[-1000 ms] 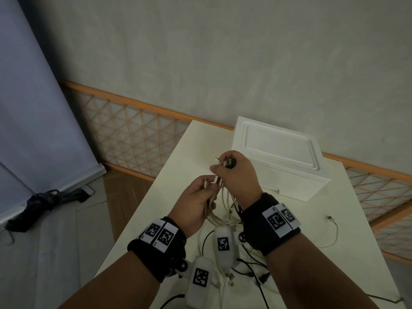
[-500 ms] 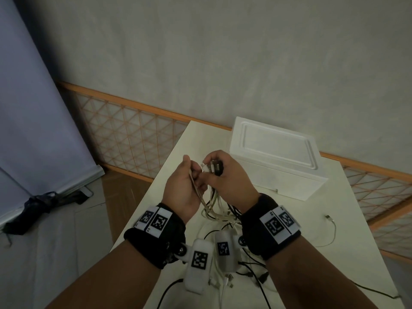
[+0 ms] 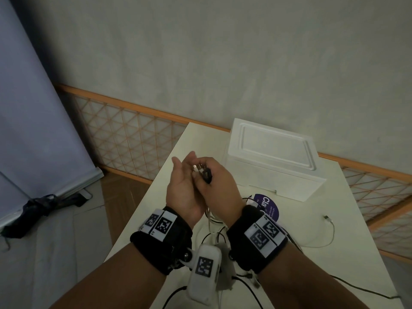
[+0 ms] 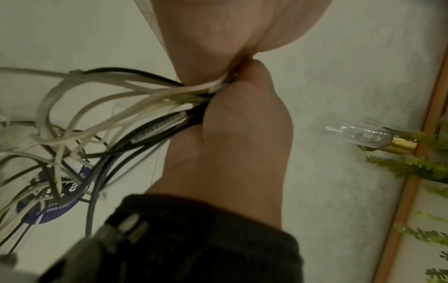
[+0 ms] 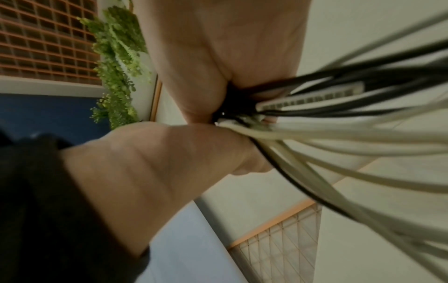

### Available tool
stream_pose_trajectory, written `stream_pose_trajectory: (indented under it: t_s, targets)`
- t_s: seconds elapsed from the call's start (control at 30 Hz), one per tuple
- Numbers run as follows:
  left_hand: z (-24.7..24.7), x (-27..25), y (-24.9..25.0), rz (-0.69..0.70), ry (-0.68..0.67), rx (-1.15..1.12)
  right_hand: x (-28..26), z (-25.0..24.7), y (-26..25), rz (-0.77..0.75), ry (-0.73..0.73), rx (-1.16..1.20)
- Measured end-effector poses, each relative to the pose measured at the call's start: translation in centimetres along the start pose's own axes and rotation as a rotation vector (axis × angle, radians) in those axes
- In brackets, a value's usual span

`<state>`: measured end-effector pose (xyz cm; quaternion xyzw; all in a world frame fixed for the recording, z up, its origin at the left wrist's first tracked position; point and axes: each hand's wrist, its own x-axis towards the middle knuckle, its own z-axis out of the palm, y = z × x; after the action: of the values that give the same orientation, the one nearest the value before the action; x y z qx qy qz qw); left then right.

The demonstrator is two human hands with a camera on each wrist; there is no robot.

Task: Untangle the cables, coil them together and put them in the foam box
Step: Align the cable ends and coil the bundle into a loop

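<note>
A bundle of white and black cables (image 3: 204, 173) is held up over the table, plugs uppermost. My right hand (image 3: 219, 186) grips it in a fist, as the left wrist view shows (image 4: 230, 149). My left hand (image 3: 181, 181) lies against the bundle with thumb and fingers straight, its palm toward the right hand. The strands (image 4: 116, 107) hang down in loops to the table, white and black mixed (image 5: 339, 137). The white foam box (image 3: 274, 152) stands behind the hands at the back right, its lid on.
A loose white cable (image 3: 327, 233) with a plug lies on the cream table (image 3: 347, 259) at the right. A black cable (image 3: 356, 288) runs off the near right. A round purple sticker (image 3: 268, 207) lies below the hands. The table's left edge (image 3: 142, 208) drops to the floor.
My left hand has let go of the strand it pinched and now lies flat against the bundle. The right hand keeps its grip, with the plugs turned a little.
</note>
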<state>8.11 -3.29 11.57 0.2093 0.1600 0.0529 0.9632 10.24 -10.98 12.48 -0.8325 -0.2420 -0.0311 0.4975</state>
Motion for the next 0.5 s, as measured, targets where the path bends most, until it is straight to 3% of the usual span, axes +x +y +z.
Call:
stream_pose_trajectory:
  t_s: [0.13,0.2,0.3,0.4,0.5]
  targets:
    - [0.1,-0.6,0.0,0.029,-0.099,-0.101,0.1,-0.4,-0.1,-0.004,0.106,0.081]
    - [0.3,-0.9,0.2,0.006,-0.195,-0.057,0.1,-0.7,-0.1,0.015,0.133,0.159]
    - [-0.5,-0.4,0.2,-0.017,-0.21,-0.009,-0.1,-0.8,0.0,0.053,0.15,0.216]
    - [-1.0,0.0,0.0,-0.045,-0.19,0.191,-0.1,-1.0,0.4,0.118,0.172,0.315]
    - [-1.2,-0.6,0.0,-0.186,-0.383,0.431,0.0,-1.5,0.6,0.155,0.172,0.369]
